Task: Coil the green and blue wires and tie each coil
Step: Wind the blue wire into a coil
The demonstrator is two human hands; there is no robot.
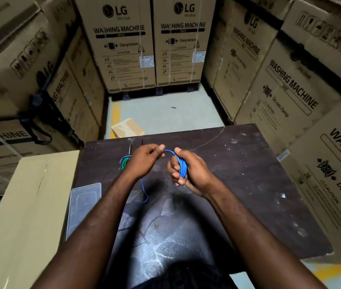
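My right hand [188, 170] is closed around a small coil of blue wire [182, 166], above the dark table [238, 174]. A short span of that wire arcs left to my left hand [144, 159], which pinches it between thumb and fingers. The loose blue tail hangs below my left hand and trails onto the table toward me. A green wire coil [126, 162] lies on the table just left of my left hand, partly hidden by it.
A clear plastic lid [84, 205] rests at the table's left edge beside a plain cardboard box [25, 215]. A screwdriver-like tool [131, 146] and a thin bare wire [209, 140] lie at the far edge. Washing-machine cartons surround the table.
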